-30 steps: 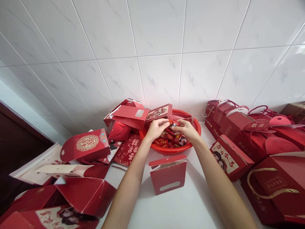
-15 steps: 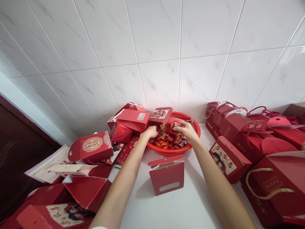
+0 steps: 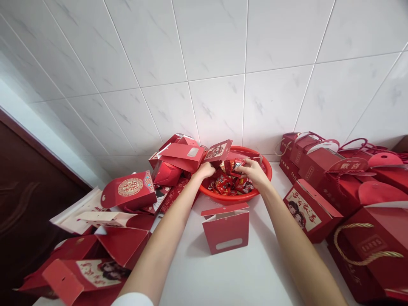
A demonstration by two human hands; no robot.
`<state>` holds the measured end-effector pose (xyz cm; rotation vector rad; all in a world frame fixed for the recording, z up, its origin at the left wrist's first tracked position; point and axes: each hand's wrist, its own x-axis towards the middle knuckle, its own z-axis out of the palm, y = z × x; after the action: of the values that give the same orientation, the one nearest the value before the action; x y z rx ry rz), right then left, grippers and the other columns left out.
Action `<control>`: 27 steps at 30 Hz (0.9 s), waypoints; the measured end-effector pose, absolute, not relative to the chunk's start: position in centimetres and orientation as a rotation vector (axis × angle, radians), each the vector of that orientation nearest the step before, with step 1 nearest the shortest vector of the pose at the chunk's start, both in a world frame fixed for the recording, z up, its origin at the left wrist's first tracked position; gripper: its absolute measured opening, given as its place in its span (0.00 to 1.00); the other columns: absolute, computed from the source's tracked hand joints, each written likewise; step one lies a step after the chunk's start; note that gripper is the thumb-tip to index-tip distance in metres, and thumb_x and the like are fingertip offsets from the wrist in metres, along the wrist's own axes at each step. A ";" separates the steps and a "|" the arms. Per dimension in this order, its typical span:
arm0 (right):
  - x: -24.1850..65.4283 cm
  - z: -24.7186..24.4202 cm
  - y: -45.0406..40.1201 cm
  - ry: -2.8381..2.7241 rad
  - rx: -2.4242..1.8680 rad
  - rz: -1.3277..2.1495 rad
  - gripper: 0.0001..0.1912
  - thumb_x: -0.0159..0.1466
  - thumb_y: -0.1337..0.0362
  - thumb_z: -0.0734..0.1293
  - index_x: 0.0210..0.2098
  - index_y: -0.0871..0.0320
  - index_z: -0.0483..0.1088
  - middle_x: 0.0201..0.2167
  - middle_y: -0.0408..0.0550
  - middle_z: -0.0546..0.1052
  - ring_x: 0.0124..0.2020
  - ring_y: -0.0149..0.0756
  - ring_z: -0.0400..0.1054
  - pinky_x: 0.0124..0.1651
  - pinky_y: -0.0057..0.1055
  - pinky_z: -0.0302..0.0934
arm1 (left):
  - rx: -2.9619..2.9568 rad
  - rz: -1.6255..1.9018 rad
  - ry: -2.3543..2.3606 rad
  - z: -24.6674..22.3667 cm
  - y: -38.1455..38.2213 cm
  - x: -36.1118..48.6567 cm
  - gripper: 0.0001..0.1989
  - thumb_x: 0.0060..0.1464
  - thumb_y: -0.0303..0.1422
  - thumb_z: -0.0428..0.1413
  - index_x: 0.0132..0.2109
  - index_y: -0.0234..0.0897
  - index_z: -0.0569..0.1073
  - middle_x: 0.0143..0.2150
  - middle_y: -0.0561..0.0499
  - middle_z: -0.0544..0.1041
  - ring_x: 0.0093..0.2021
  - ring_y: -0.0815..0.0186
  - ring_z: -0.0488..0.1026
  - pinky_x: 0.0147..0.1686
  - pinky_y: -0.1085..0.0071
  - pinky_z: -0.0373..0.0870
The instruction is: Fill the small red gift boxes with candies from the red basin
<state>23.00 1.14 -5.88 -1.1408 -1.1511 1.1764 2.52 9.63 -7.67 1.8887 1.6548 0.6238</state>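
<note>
A red plastic basket (image 3: pixel 268 170) against the wall holds many red wrapped candies (image 3: pixel 223 184). My right hand (image 3: pixel 254 172) is at its right side, fingers pinching a wrapped candy (image 3: pixel 238 164). At the left side of the basket, my left hand (image 3: pixel 208 171) is closed; what its fingers hold, if anything, is hidden. Just behind that hand, a tilted red box (image 3: pixel 219 151) with a printed panel rests over the basket's back. A red carton (image 3: pixel 227 231) with a partly raised top and a slot in its front stands between my forearms.
Red gift boxes, some with rope handles (image 3: pixel 366 259), crowd the right side of the white table (image 3: pixel 239 276). Opened red boxes (image 3: pixel 127 191) and loose cartons (image 3: pixel 183 155) lie piled at the left. A tiled wall (image 3: pixel 216 42) rises behind; a dark door (image 3: pixel 32 182) is far left.
The view has shifted slightly, moving everything a little to the right. The box behind my left hand tilts more steeply. Both hands stay in the basket, the right still on a candy.
</note>
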 end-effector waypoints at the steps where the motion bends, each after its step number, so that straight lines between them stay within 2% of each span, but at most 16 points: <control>1: 23.0 -5.9 1.1 -1.154 -1.136 1.176 0.13 0.44 0.64 0.72 0.30 0.59 0.73 0.28 0.44 0.76 0.34 0.36 0.71 0.29 0.26 0.63 | 1.905 0.566 1.693 -7.7 9.6 2.5 0.07 0.44 0.30 0.60 0.33 0.36 0.82 0.36 0.41 0.84 0.42 0.53 0.80 0.39 0.67 0.74; 3: 22.9 -5.9 1.1 -1.166 -1.127 1.175 0.13 0.43 0.63 0.72 0.30 0.59 0.72 0.28 0.44 0.76 0.34 0.36 0.71 0.29 0.27 0.63 | 1.929 0.380 1.777 -7.6 9.4 2.6 0.10 0.41 0.26 0.61 0.35 0.35 0.82 0.43 0.38 0.83 0.48 0.51 0.79 0.43 0.67 0.73; 5: 22.9 -5.9 1.0 -1.169 -1.129 1.173 0.13 0.43 0.63 0.73 0.29 0.58 0.72 0.28 0.44 0.76 0.34 0.36 0.72 0.30 0.27 0.63 | 1.946 0.219 1.808 -7.4 9.1 2.8 0.13 0.38 0.22 0.62 0.35 0.34 0.82 0.44 0.38 0.83 0.49 0.50 0.78 0.44 0.66 0.72; 9: 22.9 -5.9 1.0 -1.160 -1.134 1.177 0.13 0.43 0.63 0.73 0.29 0.58 0.73 0.29 0.45 0.77 0.35 0.38 0.73 0.30 0.27 0.63 | 1.952 -0.017 1.788 -7.2 8.6 3.3 0.13 0.32 0.19 0.63 0.30 0.34 0.80 0.34 0.43 0.83 0.42 0.51 0.79 0.41 0.65 0.73; 12: 22.9 -6.0 1.1 -1.170 -1.122 1.172 0.14 0.42 0.63 0.73 0.30 0.58 0.73 0.30 0.45 0.78 0.35 0.37 0.72 0.30 0.27 0.62 | 1.928 -0.051 1.748 -7.0 8.3 3.5 0.10 0.30 0.19 0.64 0.26 0.34 0.79 0.25 0.48 0.79 0.35 0.52 0.79 0.36 0.65 0.73; 15: 23.0 -6.1 1.2 -1.183 -1.095 1.188 0.16 0.42 0.63 0.74 0.32 0.59 0.75 0.31 0.46 0.79 0.35 0.37 0.72 0.30 0.27 0.63 | 1.934 0.082 1.689 -6.4 8.1 3.5 0.09 0.29 0.20 0.65 0.24 0.35 0.77 0.23 0.50 0.78 0.35 0.54 0.78 0.35 0.68 0.73; 19: 23.2 -6.0 1.3 -1.141 -1.058 1.239 0.14 0.43 0.62 0.75 0.30 0.60 0.76 0.30 0.47 0.78 0.33 0.36 0.72 0.29 0.27 0.64 | 1.923 0.423 1.553 -5.5 7.2 3.4 0.05 0.39 0.27 0.65 0.29 0.34 0.80 0.32 0.48 0.82 0.39 0.58 0.79 0.41 0.69 0.73; 22: 23.3 -5.9 1.3 -1.104 -1.022 1.292 0.12 0.43 0.62 0.76 0.26 0.60 0.75 0.30 0.47 0.78 0.31 0.33 0.71 0.27 0.25 0.65 | 1.684 0.776 1.301 -5.3 6.1 3.4 0.12 0.41 0.34 0.68 0.34 0.33 0.81 0.34 0.46 0.82 0.38 0.60 0.79 0.42 0.65 0.75; 27: 23.5 -6.0 1.3 -1.135 -0.928 1.387 0.13 0.45 0.61 0.78 0.28 0.58 0.77 0.34 0.47 0.79 0.32 0.32 0.72 0.31 0.24 0.69 | 1.481 1.014 1.044 -5.5 4.4 3.5 0.22 0.33 0.40 0.72 0.35 0.31 0.80 0.33 0.46 0.81 0.36 0.60 0.77 0.40 0.64 0.74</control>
<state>23.49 1.27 -5.96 -0.9276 -1.1353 1.3866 3.51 4.44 -5.48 1.4813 1.0443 1.0143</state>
